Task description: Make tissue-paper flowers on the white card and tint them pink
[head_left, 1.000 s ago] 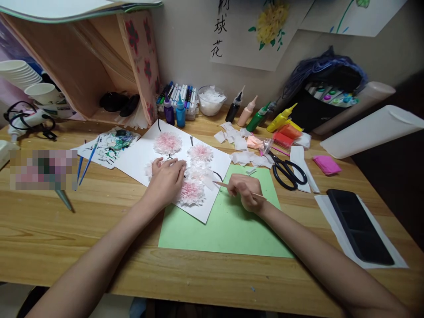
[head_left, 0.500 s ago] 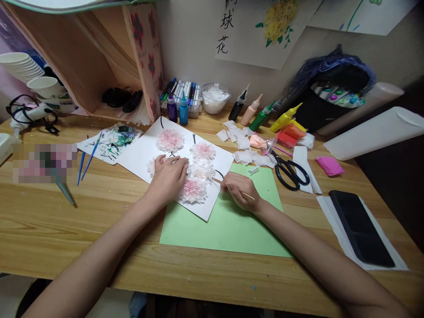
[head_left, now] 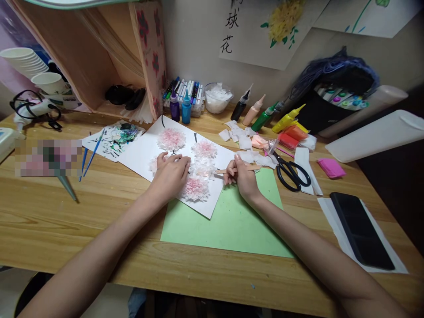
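Note:
A white sheet of paper (head_left: 139, 150) bears several fluffy pink-and-white tissue-paper flowers (head_left: 171, 139) and short black painted stems. My left hand (head_left: 172, 174) lies over the sheet with its fingers stretched out, covering part of the lower flowers. At the sheet's right edge, my right hand (head_left: 243, 176) is closed on a flat wooden craft stick (head_left: 253, 168). The stick's left tip is close to the pale middle flower (head_left: 202, 168); whether they touch I cannot tell. A green sheet (head_left: 218, 236) lies under the white one.
Black-handled scissors (head_left: 293, 173), tissue-paper squares (head_left: 244, 142) and a pink packet (head_left: 331, 168) lie to the right. Paint bottles (head_left: 263, 118), a bowl of white material (head_left: 218, 98) and markers (head_left: 185, 93) stand behind. Paintbrushes (head_left: 93, 152) lie left; a black phone-like slab (head_left: 361, 229) lies right.
My right hand has turned and moved up slightly, so the stick now lies nearly level and shows more of its length. My left hand stays over the flowers. The view has shifted a little.

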Demonstrator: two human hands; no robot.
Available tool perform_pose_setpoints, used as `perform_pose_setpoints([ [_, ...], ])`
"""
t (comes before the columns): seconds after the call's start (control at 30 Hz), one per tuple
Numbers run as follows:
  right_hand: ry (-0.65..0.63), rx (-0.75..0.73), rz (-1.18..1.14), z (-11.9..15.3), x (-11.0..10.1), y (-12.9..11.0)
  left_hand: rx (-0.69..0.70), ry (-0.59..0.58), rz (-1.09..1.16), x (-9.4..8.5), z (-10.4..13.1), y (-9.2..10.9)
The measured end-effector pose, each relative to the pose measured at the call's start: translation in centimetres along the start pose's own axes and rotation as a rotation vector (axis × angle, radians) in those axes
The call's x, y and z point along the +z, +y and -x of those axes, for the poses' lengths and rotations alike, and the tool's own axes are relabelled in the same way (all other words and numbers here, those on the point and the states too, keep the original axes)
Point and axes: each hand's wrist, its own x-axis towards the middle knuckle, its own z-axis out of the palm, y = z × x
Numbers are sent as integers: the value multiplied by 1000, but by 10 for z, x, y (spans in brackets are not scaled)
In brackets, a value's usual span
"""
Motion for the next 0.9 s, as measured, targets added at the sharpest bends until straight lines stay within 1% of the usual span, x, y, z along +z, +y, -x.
perform_pose_setpoints([
  [0.17,5,-176,76,16,-5,3,8,5,-9,2,0,0],
  [0.33,-90,-463,305,24,-4,5,18,3,-23,2,0,0],
  [0.4,-119,-539,379,24,-3,4,20,1,-27,1,1,1],
  [0.47,-102,-573,403,26,-3,4,18,2,-31,1,1,1],
  [0.6,-14,-611,376,29,-4,6,19,7,-34,0,2,1],
  [0.67,-36,-624,395,29,-4,6,22,9,-34,0,2,1],
  [0.8,-134,-622,497,25,-2,3,23,15,-32,1,2,1],
  [0.9,-167,-637,529,22,0,2,30,19,-34,2,2,1],
])
